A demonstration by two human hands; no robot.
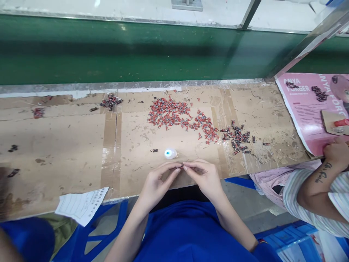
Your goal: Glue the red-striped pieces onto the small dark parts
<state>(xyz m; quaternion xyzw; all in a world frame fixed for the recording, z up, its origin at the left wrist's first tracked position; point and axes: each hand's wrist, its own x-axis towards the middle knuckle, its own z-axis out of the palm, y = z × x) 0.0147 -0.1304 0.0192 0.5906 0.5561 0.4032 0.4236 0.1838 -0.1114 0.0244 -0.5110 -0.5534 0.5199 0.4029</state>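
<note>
My left hand (pixel 160 178) and my right hand (pixel 203 176) meet at the front edge of the cardboard-covered table. Between their pinched fingertips is a small dark piece (pixel 180 166), mostly hidden by the fingers. Just beyond them stands a white bottle (pixel 170 153) with a blue tip. Left of the bottle lies a single small black piece (pixel 154 150). Farther back spreads a heap of small red and silver parts (pixel 170 111), trailing off to the right. A pile of black and red pieces (pixel 238 137) lies at its right end.
Small clusters of parts (pixel 111 101) dot the back left. A paper sheet (pixel 83 205) overhangs the front edge. At right, a co-worker's arm (pixel 317 174) rests by a pink poster (pixel 302 109) holding more dark parts. A green panel (pixel 136 51) borders the back.
</note>
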